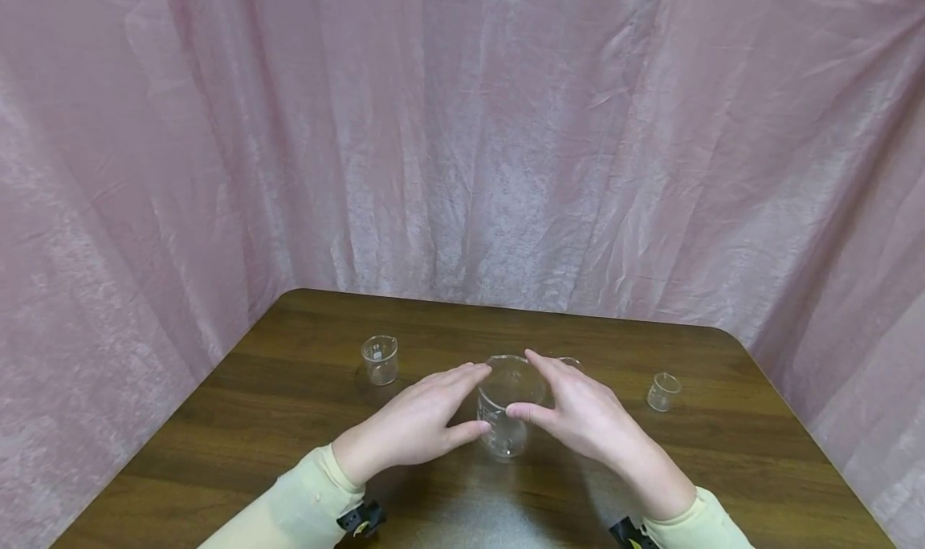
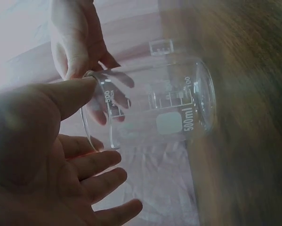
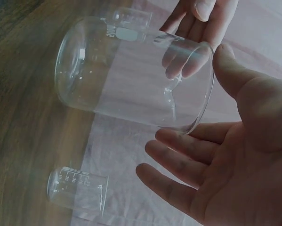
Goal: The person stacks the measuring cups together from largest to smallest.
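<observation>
A large clear glass beaker (image 1: 506, 445), marked 500ml in the left wrist view, stands upright on the wooden table in front of me. At its left side is my left hand (image 1: 415, 420), fingers extended near the rim and thumb lower by the glass. My right hand (image 1: 585, 412) is at the other side, its thumb in front of the rim and its fingers reaching behind. Both wrist views show the thumbs close to the rim and the other fingers spread loosely. Whether the fingertips press the glass, I cannot tell.
To the left stands a smaller beaker (image 1: 381, 362). A little graduated beaker (image 1: 662, 393) is on the right. Another glass rim (image 1: 571, 362) shows partly behind my right hand. Pink curtains (image 1: 462, 172) hang beyond the table's far edge.
</observation>
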### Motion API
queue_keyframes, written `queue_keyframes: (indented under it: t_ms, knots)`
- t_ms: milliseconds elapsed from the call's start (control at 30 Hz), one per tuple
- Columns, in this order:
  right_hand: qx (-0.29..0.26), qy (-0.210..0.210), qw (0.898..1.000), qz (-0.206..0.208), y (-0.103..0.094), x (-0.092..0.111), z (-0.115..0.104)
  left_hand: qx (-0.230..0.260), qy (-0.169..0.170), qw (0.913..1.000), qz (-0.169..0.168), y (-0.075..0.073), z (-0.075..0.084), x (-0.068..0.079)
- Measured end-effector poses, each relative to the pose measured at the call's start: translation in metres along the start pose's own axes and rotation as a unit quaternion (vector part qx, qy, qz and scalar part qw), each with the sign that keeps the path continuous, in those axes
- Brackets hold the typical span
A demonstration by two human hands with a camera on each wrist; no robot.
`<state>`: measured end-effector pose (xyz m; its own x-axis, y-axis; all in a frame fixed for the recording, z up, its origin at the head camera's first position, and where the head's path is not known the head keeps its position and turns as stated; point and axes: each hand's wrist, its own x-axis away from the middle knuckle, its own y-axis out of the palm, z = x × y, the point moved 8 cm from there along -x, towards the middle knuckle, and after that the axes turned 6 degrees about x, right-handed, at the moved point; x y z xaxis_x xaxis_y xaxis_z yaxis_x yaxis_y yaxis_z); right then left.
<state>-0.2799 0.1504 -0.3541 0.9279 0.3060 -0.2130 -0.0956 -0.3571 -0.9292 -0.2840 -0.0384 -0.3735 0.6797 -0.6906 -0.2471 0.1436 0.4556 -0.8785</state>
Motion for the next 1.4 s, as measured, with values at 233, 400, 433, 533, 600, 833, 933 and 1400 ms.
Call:
queue_keyframes:
  t_ms: [233, 400, 433, 533, 600, 833, 933, 1400]
  knots:
    - [-0.022, 0.003, 0.999, -0.032, 0.003, 0.002, 0.003, -0.001, 0.012, 0.9999, -0.009, -0.002, 0.003, 0.001]
    - [-0.028, 0.000, 0.999, -0.044, 0.004, 0.002, 0.005, 0.002, 0.022, 0.9996, -0.019, -0.002, 0.006, 0.001]
    - [-0.028, -0.002, 0.999, -0.045, 0.004, 0.002, 0.005, 0.003, 0.022, 0.9995, -0.022, -0.002, 0.006, 0.001]
    - [-0.031, -0.007, 0.998, -0.049, 0.004, 0.003, 0.005, 0.004, 0.021, 0.9992, -0.033, -0.001, 0.006, 0.002]
    - [-0.035, -0.013, 0.998, -0.054, 0.004, 0.003, 0.005, 0.004, 0.020, 0.9990, -0.040, -0.001, 0.006, 0.002]
    - [-0.080, -0.032, 0.993, -0.083, 0.005, 0.004, 0.007, 0.006, 0.032, 0.9979, -0.056, 0.000, 0.007, 0.002]
    - [-0.092, -0.036, 0.991, -0.090, 0.005, 0.004, 0.008, 0.011, 0.031, 0.9974, -0.064, 0.000, 0.006, 0.002]
    - [-0.131, -0.033, 0.988, -0.075, 0.013, 0.005, 0.004, 0.013, 0.032, 0.9981, -0.051, -0.002, 0.003, 0.004]
